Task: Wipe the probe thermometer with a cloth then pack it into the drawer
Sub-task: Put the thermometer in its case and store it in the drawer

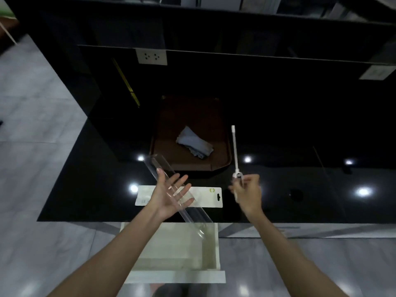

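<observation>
Step in hand: unpacking appears complete; judged from the layout, wiping has not begun, since the cloth lies untouched in the tray.
Right hand (246,192): your fingers are closed around the head end of the slim white probe thermometer (235,150), which points away from you, raised above the glossy black countertop (300,185).
Left hand (171,195): palm up, fingers spread wide, with the long clear plastic packaging sleeve (156,166) lying diagonally across it (resting or lightly supported; no firm grasp is visible).
Cloth: the crumpled pale blue-grey cloth (195,144) sits in the dark brown rectangular tray (220,161), on the far side of both hands and just left of the probe stem.
Packaging card: the white backing card (205,197) lies flat at the near edge of the countertop, under the left hand.
Drawer: the open pale wooden drawer (171,249) extends toward you below the countertop edge; no contents can be made out in it.
Next move: free your left hand by setting the sleeve down, then reach far to the tray for the cloth.
Requirement: keep your grip at the head end so the stem stays exposed for wiping.
</observation>
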Demonstrator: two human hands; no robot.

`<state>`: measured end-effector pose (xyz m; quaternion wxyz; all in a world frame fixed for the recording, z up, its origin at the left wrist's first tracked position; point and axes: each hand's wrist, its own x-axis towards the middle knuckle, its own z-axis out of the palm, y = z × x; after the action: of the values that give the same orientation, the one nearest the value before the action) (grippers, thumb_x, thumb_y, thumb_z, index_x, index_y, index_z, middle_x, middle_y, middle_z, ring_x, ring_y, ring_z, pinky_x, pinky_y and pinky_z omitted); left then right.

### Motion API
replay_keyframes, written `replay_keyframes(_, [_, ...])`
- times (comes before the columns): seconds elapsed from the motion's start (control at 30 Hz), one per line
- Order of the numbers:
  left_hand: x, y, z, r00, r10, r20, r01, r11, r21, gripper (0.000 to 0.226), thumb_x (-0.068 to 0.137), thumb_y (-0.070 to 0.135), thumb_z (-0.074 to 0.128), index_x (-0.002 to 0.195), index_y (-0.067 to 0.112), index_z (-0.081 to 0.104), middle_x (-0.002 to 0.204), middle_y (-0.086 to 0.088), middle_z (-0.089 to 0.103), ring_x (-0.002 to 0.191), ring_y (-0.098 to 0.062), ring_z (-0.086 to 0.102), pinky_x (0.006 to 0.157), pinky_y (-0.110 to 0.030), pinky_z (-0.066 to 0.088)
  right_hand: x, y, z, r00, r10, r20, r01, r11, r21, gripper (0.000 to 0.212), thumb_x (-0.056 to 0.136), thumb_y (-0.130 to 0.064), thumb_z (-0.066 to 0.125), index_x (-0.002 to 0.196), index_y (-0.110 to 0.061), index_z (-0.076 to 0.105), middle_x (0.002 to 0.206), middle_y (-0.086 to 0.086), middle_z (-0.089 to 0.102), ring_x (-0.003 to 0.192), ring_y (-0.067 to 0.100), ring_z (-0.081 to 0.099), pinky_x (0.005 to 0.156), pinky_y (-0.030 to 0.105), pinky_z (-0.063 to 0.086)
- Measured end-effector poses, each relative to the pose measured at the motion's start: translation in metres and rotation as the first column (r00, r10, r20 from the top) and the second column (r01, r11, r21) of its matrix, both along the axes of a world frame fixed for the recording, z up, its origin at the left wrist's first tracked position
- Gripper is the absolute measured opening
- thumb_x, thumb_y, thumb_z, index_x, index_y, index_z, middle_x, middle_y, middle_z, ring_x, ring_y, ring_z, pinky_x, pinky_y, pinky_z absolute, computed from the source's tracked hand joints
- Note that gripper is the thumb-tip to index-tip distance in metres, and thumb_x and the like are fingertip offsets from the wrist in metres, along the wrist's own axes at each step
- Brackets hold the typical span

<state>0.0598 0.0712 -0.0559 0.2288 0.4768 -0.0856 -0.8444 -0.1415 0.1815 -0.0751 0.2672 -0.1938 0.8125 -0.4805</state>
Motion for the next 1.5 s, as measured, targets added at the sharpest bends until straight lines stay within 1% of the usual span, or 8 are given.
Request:
replay_keyframes(0.37, [0.017, -0.001, 0.011, 0.998, 0.057, 0.022, -0.055, 0.997, -0.059, 0.082, 0.085, 0.077, 0.021, 0.134, 0.018, 0.051, 0.133, 0.001, 0.058, 0.106, -0.023, 0.06, 0.088, -0.047, 0.046, 0.133, 0.008, 0.017, 0.801, 0.544, -0.248, -0.572, 0.819, -0.052, 0.038, 0.098, -0.025, 0.053, 0.136, -0.024, 0.051, 0.134, -0.009, 0.056, 0.126, 0.001, 0.048, 0.102, 0.002, 0.027])
replay_keyframes(0.6, [0.041, -0.008, 0.003, 0.99, 0.105, -0.088, -0.112, 0.991, -0.076, 0.038, 0.099, 0.04, 0.047, 0.123, 0.013, 0.058, 0.14, -0.005, 0.056, 0.102, -0.022, 0.064, 0.09, -0.041, 0.055, 0.137, 0.005, 0.018, 0.23, 0.863, -0.449, -0.87, 0.389, 0.303, 0.061, 0.1, -0.052, 0.016, 0.152, -0.026, -0.001, 0.161, -0.008, -0.004, 0.144, 0.001, -0.015, 0.119, 0.029, -0.012])
replay_keyframes(0.77, [0.08, -0.02, -0.004, 0.956, 0.279, -0.088, -0.284, 0.958, -0.046, 0.011, 0.096, 0.017, 0.057, 0.104, 0.013, 0.063, 0.141, -0.007, 0.055, 0.106, -0.026, 0.063, 0.098, -0.051, 0.047, 0.1, -0.028, 0.007, 0.702, 0.639, -0.315, -0.62, 0.765, 0.171, 0.066, 0.086, -0.001, 0.04, 0.15, -0.013, 0.025, 0.158, -0.002, 0.016, 0.148, 0.015, 0.007, 0.118, 0.022, -0.001])
replay_keyframes(0.9, [0.111, -0.023, -0.003, 0.938, 0.339, -0.07, -0.341, 0.94, -0.025, 0.013, 0.099, 0.025, 0.05, 0.105, 0.017, 0.059, 0.151, -0.004, 0.044, 0.134, -0.023, 0.048, 0.088, -0.045, 0.047, 0.095, -0.041, -0.024, 0.087, 0.964, -0.253, -0.712, 0.238, 0.66, 0.097, 0.078, -0.027, 0.059, 0.152, -0.014, -0.002, 0.16, -0.001, -0.015, 0.146, 0.019, -0.018, 0.119, 0.041, -0.009])
replay_keyframes(1.0, [0.119, -0.021, 0.002, 0.918, 0.392, -0.052, -0.393, 0.919, -0.009, 0.024, 0.101, 0.035, 0.043, 0.107, 0.018, 0.058, 0.152, -0.002, 0.043, 0.139, -0.021, 0.041, 0.082, -0.041, 0.046, 0.102, -0.037, -0.045, -0.049, 0.972, -0.23, -0.594, 0.157, 0.789, 0.104, 0.083, -0.05, 0.062, 0.152, -0.015, -0.007, 0.161, 0.001, -0.014, 0.147, 0.02, -0.012, 0.12, 0.044, -0.003])
replay_keyframes(1.27, [0.127, -0.017, 0.005, 0.912, 0.395, -0.112, -0.399, 0.917, -0.017, 0.038, 0.1, 0.039, 0.042, 0.132, 0.021, 0.05, 0.133, -0.001, 0.058, 0.136, -0.024, 0.045, 0.103, -0.054, 0.036, 0.101, -0.026, -0.03, 0.005, 0.945, -0.328, -0.54, 0.278, 0.794, 0.043, 0.096, -0.026, 0.045, 0.137, -0.021, 0.039, 0.131, 0.004, 0.052, 0.113, 0.03, 0.055, 0.082, 0.043, 0.049])
replay_keyframes(1.4, [0.131, -0.022, 0.002, 0.89, 0.425, -0.165, -0.425, 0.904, 0.04, 0.041, 0.105, 0.02, 0.038, 0.145, 0.011, 0.04, 0.145, -0.005, 0.046, 0.14, -0.018, 0.037, 0.085, -0.013, 0.051, 0.085, -0.029, -0.005, 0.381, 0.794, -0.474, -0.541, 0.607, 0.582, 0.034, 0.091, -0.021, 0.049, 0.125, -0.025, 0.053, 0.112, 0.003, 0.063, 0.095, 0.029, 0.064, 0.071, 0.035, 0.049])
replay_keyframes(1.5, [0.13, -0.023, 0.009, 0.919, 0.368, -0.142, -0.385, 0.916, -0.117, 0.046, 0.105, 0.027, 0.037, 0.148, 0.011, 0.036, 0.153, -0.008, 0.04, 0.138, -0.026, 0.041, 0.092, -0.034, 0.051, 0.076, -0.022, 0.016, 0.724, 0.526, -0.446, -0.459, 0.85, 0.257, 0.023, 0.081, -0.025, 0.055, 0.101, -0.036, 0.061, 0.09, -0.011, 0.068, 0.078, 0.015, 0.065, 0.062, 0.03, 0.05])
